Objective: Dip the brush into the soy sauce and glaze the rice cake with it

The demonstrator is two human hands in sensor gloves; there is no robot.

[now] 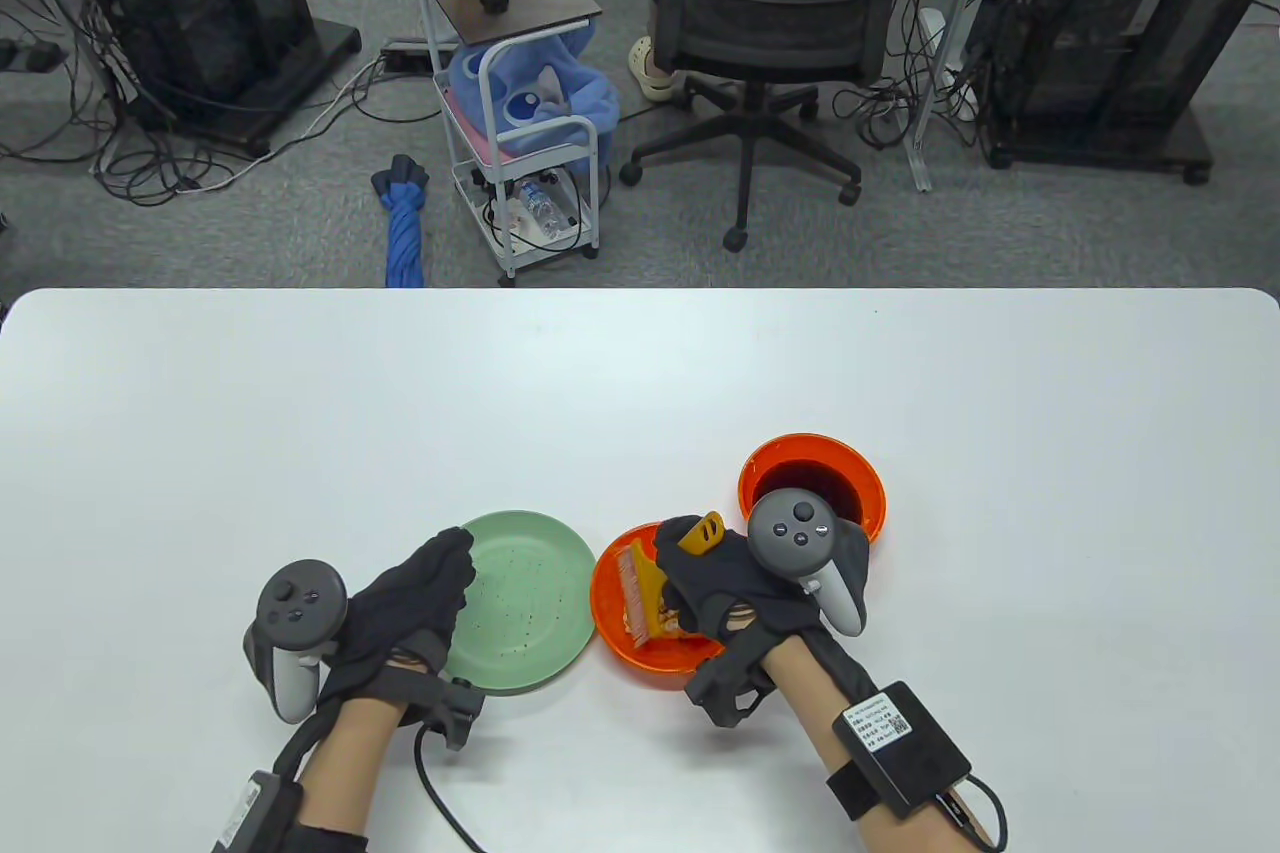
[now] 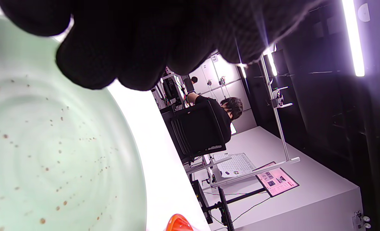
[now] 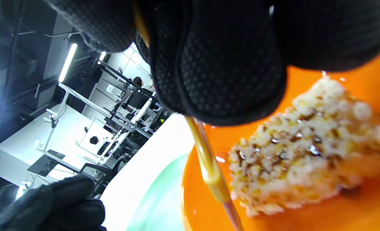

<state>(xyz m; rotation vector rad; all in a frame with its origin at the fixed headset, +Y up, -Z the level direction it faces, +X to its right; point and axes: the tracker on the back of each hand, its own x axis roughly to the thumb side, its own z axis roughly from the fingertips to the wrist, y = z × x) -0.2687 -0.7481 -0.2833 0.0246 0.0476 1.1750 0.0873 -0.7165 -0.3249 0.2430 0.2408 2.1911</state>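
My right hand (image 1: 745, 583) is closed around the yellow handle of the brush (image 1: 645, 593), fingers (image 3: 218, 73) wrapped tight so the bristle head hangs below them and sweeps flat over the rice cake (image 3: 308, 144). I hold it low and angled because a glaze wants the side of the bristles, not the tips. The rice cake lies in the orange plate (image 1: 610, 608) right beneath my right fingers, and brown streaks already shine on its grains, so I judge the glazing is under way rather than done.

The orange bowl of soy sauce (image 1: 800, 463) sits just beyond my right fingers, close enough that a re-dip is only a short lift away; that is why the two orange dishes sit side by side.

My left hand (image 1: 410, 608) holds nothing that I can see. Its fingers (image 2: 113, 54) are loosely curled and rest at the near rim of the green plate (image 1: 540, 638), which lies just left of the rice cake's dish. I take that as steadying, though whether they press the rim I cannot tell. Everything stands on the white worktop (image 1: 300, 413).
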